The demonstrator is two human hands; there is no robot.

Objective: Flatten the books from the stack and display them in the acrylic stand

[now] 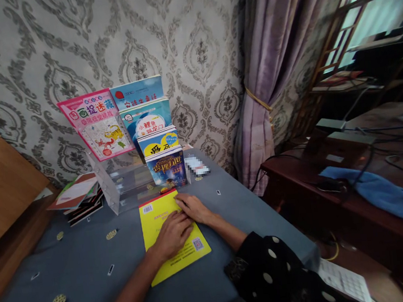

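Observation:
A yellow book point(158, 218) lies flat, back cover up, on the blue tablecloth point(82, 250) in front of a clear tiered display stand point(119, 188). My left hand point(172, 234) rests palm down on the middle of the book, fingers stretched out. My right hand point(193, 207) lies flat on the book's upper right corner, fingers pointing left. On the stand's tiers stand a dark blue book point(167, 168), a yellow-and-blue book point(158, 142), two blue books point(145, 116) and a pink picture book point(98, 126).
A stack of thin books point(78, 197) lies left of the stand. A wooden headboard point(0, 186) is at far left. To the right stand a purple curtain point(263, 87) and a dark wooden desk point(353, 192) with a blue cloth point(374, 190) and cables.

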